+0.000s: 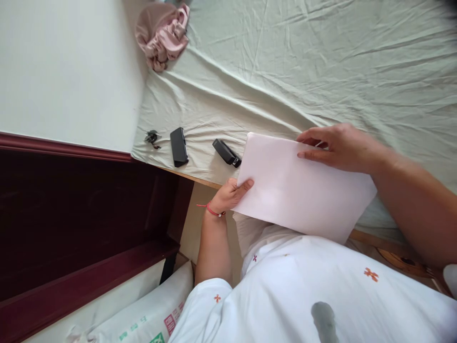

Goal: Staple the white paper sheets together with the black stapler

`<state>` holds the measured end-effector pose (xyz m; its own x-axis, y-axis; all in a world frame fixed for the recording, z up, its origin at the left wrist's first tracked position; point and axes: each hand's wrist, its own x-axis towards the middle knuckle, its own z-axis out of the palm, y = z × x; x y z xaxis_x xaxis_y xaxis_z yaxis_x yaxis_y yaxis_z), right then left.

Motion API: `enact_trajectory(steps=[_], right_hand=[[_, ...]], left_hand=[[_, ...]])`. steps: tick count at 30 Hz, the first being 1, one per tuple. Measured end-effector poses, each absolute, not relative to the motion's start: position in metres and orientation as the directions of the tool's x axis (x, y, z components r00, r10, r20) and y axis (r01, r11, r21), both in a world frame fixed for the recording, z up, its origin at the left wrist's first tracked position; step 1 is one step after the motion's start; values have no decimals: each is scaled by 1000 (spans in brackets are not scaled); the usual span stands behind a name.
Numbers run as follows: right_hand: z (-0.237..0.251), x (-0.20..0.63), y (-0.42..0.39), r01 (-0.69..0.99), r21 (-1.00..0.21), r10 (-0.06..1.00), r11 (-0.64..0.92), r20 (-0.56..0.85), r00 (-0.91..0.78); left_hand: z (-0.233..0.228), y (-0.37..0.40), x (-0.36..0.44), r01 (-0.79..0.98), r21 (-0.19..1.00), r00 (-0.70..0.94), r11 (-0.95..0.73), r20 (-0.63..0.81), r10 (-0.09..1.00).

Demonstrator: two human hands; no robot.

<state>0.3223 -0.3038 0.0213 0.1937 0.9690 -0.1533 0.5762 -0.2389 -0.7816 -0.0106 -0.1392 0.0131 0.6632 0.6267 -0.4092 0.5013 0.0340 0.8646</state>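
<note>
One wide, wrinkled pale green sheet fills most of what I see, spread over the bed out to the far right. Against the left stands a dark red wooden frame. Next in size is the white stack of paper, held over the near edge of the bed, tilted. My right hand lies on its far right corner, fingers flat on top and thumb hidden, so I cannot tell how firmly it grips. My left hand pinches the near left corner, thumb on top. A crumpled pink cloth sits far left. A black case and a black stapler lie just left of the paper, a small dark clip beyond them.
</note>
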Motion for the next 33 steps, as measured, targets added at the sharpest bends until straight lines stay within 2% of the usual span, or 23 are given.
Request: enact_trajectory(steps=[4,8,10,14,20,25,29,33], right_hand=[[20,316,-296,607,-738,954,-296,-255,156],[18,309,-291,503,-797,943,-333,-286,171],[13,308,-289,450,-812,927,-372,-305,216],[1,313,-287,303,-838,872,-455,-351,341],[-9,315,-278,117,-865,827,-488,-415,380],[-8,308,-269,43,-836,766,-547,-479,428],[-4,304,-267,-17,-815,721,-579,-521,457],[0,303,-266,-3,-792,694,-611,-538,479]], left_hand=[[13,-138,-10,538,840,654,65,-464,598],[15,-137,-6,577,802,619,157,-554,556],[13,-136,-5,561,805,598,192,-555,579],[5,-129,-7,479,849,488,222,-468,737],[-7,-123,-8,419,855,239,307,-430,871],[-20,-123,1,363,889,92,280,-333,938],[-32,-119,4,382,907,54,179,-215,975],[-41,-118,5,382,916,32,127,-150,988]])
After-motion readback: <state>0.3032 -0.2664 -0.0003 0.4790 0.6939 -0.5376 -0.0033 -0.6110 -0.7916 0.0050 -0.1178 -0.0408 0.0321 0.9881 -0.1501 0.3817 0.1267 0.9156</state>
